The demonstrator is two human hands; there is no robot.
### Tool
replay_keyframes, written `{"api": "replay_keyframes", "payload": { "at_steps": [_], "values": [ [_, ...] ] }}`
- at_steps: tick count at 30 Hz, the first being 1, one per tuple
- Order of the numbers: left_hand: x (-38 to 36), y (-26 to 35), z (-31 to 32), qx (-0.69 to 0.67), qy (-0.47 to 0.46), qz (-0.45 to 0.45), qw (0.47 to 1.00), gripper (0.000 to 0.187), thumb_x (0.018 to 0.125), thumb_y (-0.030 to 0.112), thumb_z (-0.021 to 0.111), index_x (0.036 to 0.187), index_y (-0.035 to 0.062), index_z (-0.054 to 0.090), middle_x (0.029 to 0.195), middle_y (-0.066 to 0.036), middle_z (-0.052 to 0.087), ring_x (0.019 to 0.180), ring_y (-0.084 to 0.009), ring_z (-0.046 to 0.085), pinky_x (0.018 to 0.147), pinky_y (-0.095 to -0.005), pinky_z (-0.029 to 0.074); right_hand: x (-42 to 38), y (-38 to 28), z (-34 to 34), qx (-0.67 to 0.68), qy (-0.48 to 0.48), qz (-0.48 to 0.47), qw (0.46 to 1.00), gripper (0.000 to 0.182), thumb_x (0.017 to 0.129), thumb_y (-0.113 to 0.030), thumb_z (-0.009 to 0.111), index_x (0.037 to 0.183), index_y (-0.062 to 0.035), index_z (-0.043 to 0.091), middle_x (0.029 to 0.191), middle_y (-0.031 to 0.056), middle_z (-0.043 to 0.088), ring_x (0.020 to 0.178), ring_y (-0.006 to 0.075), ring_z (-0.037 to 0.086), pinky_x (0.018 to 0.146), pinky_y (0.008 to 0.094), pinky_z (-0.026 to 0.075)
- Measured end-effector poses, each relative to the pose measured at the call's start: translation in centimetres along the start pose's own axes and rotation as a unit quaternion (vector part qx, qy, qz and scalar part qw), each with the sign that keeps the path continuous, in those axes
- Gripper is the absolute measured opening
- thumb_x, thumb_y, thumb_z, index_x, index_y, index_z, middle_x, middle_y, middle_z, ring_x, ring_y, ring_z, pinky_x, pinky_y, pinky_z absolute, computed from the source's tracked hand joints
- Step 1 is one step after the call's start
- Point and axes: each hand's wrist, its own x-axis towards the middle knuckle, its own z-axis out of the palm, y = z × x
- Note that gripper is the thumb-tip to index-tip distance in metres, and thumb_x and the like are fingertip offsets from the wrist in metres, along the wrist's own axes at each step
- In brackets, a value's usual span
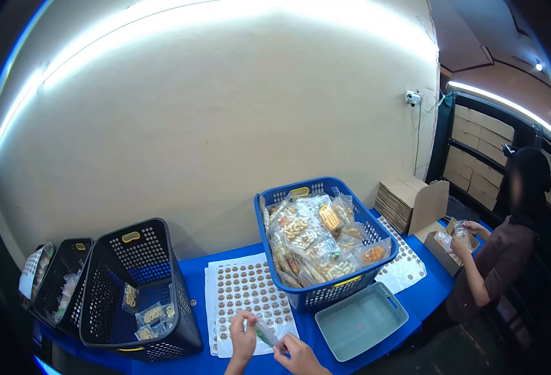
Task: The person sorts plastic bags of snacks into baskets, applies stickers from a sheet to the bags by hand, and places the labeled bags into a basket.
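Observation:
Close to the table's front edge, my left hand (243, 339) pinches one side of a small clear plastic bag (265, 334). A bit of green shows inside the bag; the rest of its contents is too blurred to tell. The fingers of my right hand (297, 355) are closed on the bag's other end, at the lower right. Beneath the hands lie white sheets of round stickers (250, 287) in rows. A blue basket (360, 278) heaped with filled clear bags (307, 228) stands just beyond, to the right.
A grey-green tray (357, 325) sits right of my hands. At left are a dark basket (185, 312) holding several bags and smaller baskets (75, 250). A co-worker (494, 262) at right handles a bag over a cardboard box (438, 247). Flat cartons (397, 203) lean behind.

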Motion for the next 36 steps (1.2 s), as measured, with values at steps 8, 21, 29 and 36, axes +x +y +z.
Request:
{"api": "replay_keyframes", "payload": {
  "at_steps": [8, 21, 29, 36],
  "values": [
    [4.4, 1.7, -6.8, -0.190, 0.297, -0.044, 0.935, 0.029, 0.094, 0.034, 0.038, 0.080, 0.0093, 0.043, 0.074, 0.002, 0.040, 0.065, -0.0065, 0.041, 0.061, -0.0208, 0.036, -2.8, 3.2, 0.8, 0.110, -0.148, -0.037, 0.982, 0.010, 0.074, -0.009, 0.062, 0.070, -0.0033, 0.054, 0.065, 0.0051, 0.051, 0.053, 0.0127, 0.048, 0.049, 0.0270, 0.038],
    [-0.1, -7.1, -0.9, -0.624, 0.018, -0.253, 0.739, 0.027, 0.093, 0.033, 0.037, 0.096, 0.0101, 0.051, 0.081, -0.003, 0.049, 0.078, -0.0134, 0.051, 0.079, -0.0353, 0.041, 0.3, 9.1, 0.2, 0.478, -0.216, 0.369, 0.768, 0.028, 0.085, -0.015, 0.058, 0.109, -0.0024, 0.052, 0.098, 0.0051, 0.058, 0.088, 0.0108, 0.055, 0.076, 0.0268, 0.046],
    [-4.5, -4.6, -5.6, -0.210, 0.120, -0.244, 0.939, 0.013, 0.091, 0.017, 0.042, 0.095, 0.0079, 0.050, 0.086, -0.002, 0.052, 0.080, -0.0113, 0.052, 0.073, -0.0244, 0.039, 8.4, 4.4, -10.7, 0.215, 0.520, -0.043, 0.825, 0.040, 0.086, -0.018, 0.057, 0.116, 0.0024, 0.041, 0.101, 0.0104, 0.054, 0.088, 0.0162, 0.053, 0.081, 0.0300, 0.043],
    [-6.5, -5.2, -8.2, -0.282, 0.218, -0.274, 0.893, 0.010, 0.090, 0.015, 0.046, 0.092, 0.0061, 0.051, 0.081, -0.001, 0.052, 0.074, -0.0082, 0.050, 0.066, -0.0209, 0.038, 13.1, 10.3, -12.0, 0.194, 0.350, 0.092, 0.912, 0.047, 0.083, -0.008, 0.059, 0.123, -0.0005, 0.035, 0.098, 0.0083, 0.050, 0.079, 0.0134, 0.055, 0.063, 0.0228, 0.047]
  ]
}}
